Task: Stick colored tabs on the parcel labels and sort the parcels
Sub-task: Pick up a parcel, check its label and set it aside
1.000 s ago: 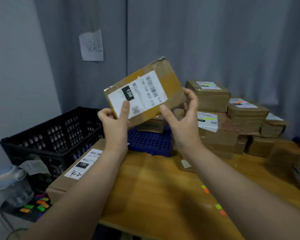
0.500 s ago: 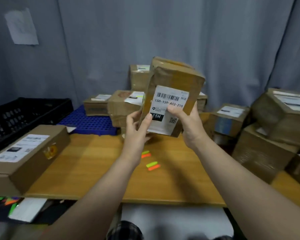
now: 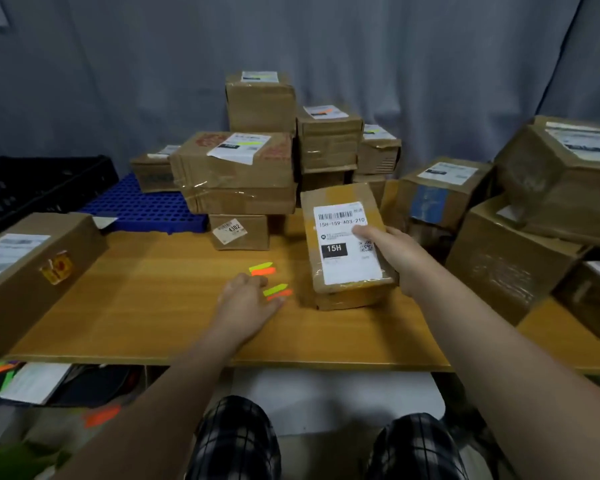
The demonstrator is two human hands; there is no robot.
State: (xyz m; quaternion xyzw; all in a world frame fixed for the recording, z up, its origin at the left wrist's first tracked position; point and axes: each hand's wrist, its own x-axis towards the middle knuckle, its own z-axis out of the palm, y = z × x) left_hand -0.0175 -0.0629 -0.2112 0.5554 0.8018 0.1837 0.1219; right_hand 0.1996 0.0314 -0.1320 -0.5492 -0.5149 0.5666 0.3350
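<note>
L hand (image 3: pixel 246 299): fingers straight & spread, holding nothing, tips right at the near pair of tabs (image 3: pixel 277 292). Going for one, I'd say.
Tabs: two yellow/orange pairs lying on the table (image 3: pixel 146 306), just left of the parcel, so within quick reach.
Parcel (image 3: pixel 347 292): flat on the table, label (image 3: pixel 342 268) face up, no tab on it yet. Looks laid ready for sticking.
R hand (image 3: pixel 392 251): thumb on label, fingers round the right edge, pinning it steady.
Stack behind (image 3: pixel 243 168): labels w/ colour tabs, prob the done pile.
Boxes far right (image 3: pixel 444 192): labels bare, likely waiting.
</note>
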